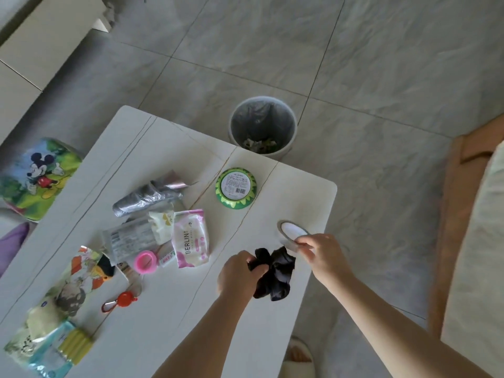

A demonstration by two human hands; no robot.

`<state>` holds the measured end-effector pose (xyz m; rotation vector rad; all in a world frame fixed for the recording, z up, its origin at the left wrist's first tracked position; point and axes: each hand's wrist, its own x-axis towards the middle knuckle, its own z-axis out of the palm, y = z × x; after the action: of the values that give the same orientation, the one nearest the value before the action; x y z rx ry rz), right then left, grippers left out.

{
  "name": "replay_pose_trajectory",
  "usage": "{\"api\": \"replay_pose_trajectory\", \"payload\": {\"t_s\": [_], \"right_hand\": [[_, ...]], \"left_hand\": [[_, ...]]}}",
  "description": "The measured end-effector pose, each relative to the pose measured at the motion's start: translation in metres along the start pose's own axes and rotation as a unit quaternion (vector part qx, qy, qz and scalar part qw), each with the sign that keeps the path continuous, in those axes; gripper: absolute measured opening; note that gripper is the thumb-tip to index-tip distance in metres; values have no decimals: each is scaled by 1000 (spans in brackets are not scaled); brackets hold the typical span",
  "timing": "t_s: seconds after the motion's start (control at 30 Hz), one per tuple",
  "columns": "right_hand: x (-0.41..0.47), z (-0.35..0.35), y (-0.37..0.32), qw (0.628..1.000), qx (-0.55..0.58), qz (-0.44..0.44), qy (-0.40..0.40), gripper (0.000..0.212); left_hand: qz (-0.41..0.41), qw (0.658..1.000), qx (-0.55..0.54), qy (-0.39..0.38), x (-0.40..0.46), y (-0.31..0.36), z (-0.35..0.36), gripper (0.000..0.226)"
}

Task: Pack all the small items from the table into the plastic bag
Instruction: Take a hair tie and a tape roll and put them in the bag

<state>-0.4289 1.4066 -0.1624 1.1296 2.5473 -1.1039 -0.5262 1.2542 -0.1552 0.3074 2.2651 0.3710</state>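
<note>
We hold the crumpled black plastic bag (272,274) in our left hand (240,271) at the tabletop's (169,309) right edge, while our right hand (321,255) pinches an oval tape roll (291,231), its long axis running away-left to near-right.

"BERLIN" on the pink-white packet (191,238); bowl label (236,186) seemingly illegible.

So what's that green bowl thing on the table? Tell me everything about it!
The green bowl sits upside down on the white table, near the far edge, just in front of the waste bin on the floor. It looks like glossy plastic, painted like a watermelon rind. A round white label with a barcode covers its base. Nothing touches it.
</note>
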Motion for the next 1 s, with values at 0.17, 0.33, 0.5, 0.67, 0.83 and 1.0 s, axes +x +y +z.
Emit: {"api": "replay_pose_trajectory", "payload": {"t_s": [0.17,0.33,0.5,0.67,0.83,1.0], "right_hand": [[-44,-56,-4,985,153,75,9,19],[-91,-113,-1,967,232,91,58,13],[-147,-173,2,947,287,84,116,13],[-210,-225,25,928,297,99,204,16],[-285,-279,56,879,335,118,318,28],[-355,-316,108,785,426,154,422,19]], "left_hand": [[31,999,-44,3,-37,33,-21,36],[60,983,-172,-14,-83,70,-30,30],[87,964,-245,-49,-131,121,-29,25],[118,940,-300,-111,-184,177,-15,21],[147,905,-346,-198,-247,246,12,41],[196,892,-311,-263,-303,306,63,38]]}}
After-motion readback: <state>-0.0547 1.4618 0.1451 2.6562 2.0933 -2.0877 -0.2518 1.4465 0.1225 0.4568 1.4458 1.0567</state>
